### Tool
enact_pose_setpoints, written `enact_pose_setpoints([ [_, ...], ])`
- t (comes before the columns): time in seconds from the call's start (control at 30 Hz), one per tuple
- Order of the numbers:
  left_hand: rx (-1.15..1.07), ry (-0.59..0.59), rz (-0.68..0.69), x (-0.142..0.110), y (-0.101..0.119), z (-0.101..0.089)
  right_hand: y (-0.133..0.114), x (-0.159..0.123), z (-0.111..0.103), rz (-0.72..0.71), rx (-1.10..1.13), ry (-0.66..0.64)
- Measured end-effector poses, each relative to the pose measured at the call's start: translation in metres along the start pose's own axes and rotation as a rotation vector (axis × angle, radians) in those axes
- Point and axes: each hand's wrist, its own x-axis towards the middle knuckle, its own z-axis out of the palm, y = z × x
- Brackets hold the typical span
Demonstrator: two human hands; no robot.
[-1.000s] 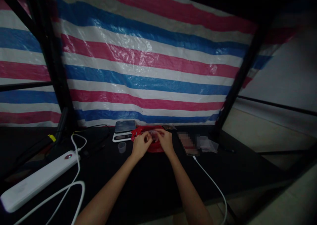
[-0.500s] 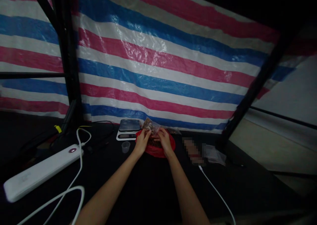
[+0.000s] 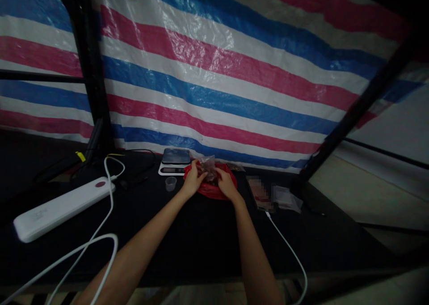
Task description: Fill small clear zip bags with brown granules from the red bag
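**A loose edge could tip the small clear bag [image 3: 209, 163]**

My left hand [image 3: 192, 180] and right hand [image 3: 227, 184] have their fingers closed on its sides, over the red plastic bag [image 3: 214, 191]; in this dim light I can't tell how firmly. If one pinch slips or the thin film buckles, its brown contents could scatter. My left wrist, near the plastic cup [image 3: 170, 184] and digital scale [image 3: 166, 170], could knock either.

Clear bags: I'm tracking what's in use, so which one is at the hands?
The clear bag over the red bag, between the left hand and right hand; the flat bags right of the phone are untouched.
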Motion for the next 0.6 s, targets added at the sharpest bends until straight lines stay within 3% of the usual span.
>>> enact_pose_setpoints([
  [0.07,0.151,0.0,0.066,-0.003,0.003,-0.004,-0.003,0.0,-0.003,-0.029,0.033,0.023],
  [0.17,0.281,-0.091,0.128,-0.007,0.007,-0.005,-0.011,-0.001,-0.006,-0.022,0.071,0.072],
  [0.27,0.25,-0.147,0.134,-0.009,0.012,-0.004,-0.018,-0.001,-0.006,-0.016,0.095,0.108],
  [0.6,0.095,-0.049,0.187,0.0,0.026,-0.017,-0.015,0.004,-0.005,-0.049,0.25,0.203],
])
